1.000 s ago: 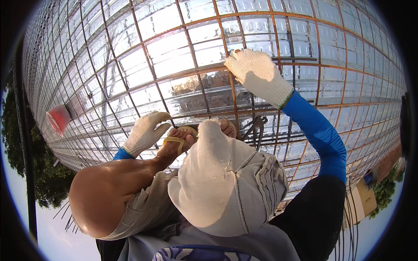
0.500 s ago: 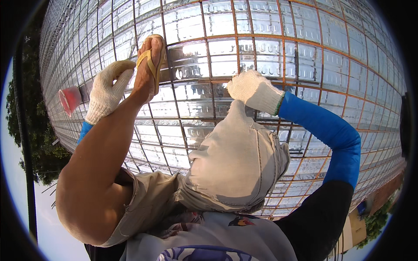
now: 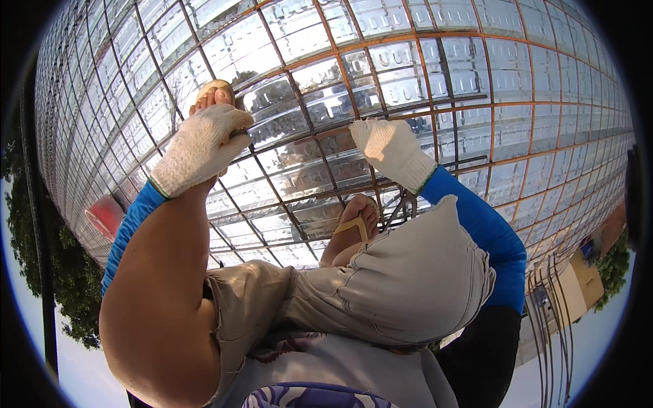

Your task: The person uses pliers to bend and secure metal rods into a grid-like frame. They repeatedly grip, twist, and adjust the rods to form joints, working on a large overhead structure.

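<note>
My left hand [image 3: 204,139], in a white knit glove, is in front of my sandalled left foot [image 3: 214,94], its thumb and fingers curled toward each other. Any object between them is too hidden to name. Thin wires [image 3: 174,102] stick up beside that foot. My right hand [image 3: 393,149], gloved too, is closed just over the steel rebar mesh [image 3: 338,58]; the glove hides whatever it grips. Under the mesh lies shiny ribbed metal decking [image 3: 279,102]. Dark bars [image 3: 401,207] show below my right hand, beside my right foot [image 3: 357,224].
A red container [image 3: 105,216] sits on the mesh at the left. My bent knees frame the work area. Upright rods [image 3: 552,319] and a pale building [image 3: 586,279] are at the lower right, with trees [image 3: 51,272] beyond the left edge.
My left hand has moved right, from beside my left foot to in front of it. My right knee has shifted right and down, uncovering my right foot. My right hand remains closed.
</note>
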Available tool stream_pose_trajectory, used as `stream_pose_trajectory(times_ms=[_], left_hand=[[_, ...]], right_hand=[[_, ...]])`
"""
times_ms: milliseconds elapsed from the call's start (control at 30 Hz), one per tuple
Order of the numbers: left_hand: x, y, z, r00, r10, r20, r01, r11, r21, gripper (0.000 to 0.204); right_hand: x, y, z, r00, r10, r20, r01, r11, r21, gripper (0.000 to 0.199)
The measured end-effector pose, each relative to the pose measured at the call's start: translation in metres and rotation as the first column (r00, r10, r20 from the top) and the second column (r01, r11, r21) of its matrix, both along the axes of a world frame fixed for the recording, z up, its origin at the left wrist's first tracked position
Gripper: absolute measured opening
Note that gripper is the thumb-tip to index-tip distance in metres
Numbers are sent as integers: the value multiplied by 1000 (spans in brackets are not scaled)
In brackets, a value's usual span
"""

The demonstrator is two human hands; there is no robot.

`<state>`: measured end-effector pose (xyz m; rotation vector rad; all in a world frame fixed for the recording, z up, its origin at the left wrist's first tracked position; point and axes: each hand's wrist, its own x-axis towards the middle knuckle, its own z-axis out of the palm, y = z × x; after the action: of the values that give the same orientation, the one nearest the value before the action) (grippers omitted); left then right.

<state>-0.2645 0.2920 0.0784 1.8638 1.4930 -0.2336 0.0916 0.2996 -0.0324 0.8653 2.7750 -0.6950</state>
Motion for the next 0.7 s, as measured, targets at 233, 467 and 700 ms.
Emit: stream_pose_trajectory(times_ms=[233,467,700], left_hand=[[3,30,-25,931,-228,284,267,958,-105,35],[32,107,-76,668,-696,263,682,714,160,31],[30,149,-109,413,-841,349,831,505,235,27]], right_hand=[[-31,-35,-2,814,-580,35,577,798,-175,13],[-42,-53,20,369,-919,136,883,302,-358,28],[-52,-83,86,73,-931,357,976,-7,-217,50]])
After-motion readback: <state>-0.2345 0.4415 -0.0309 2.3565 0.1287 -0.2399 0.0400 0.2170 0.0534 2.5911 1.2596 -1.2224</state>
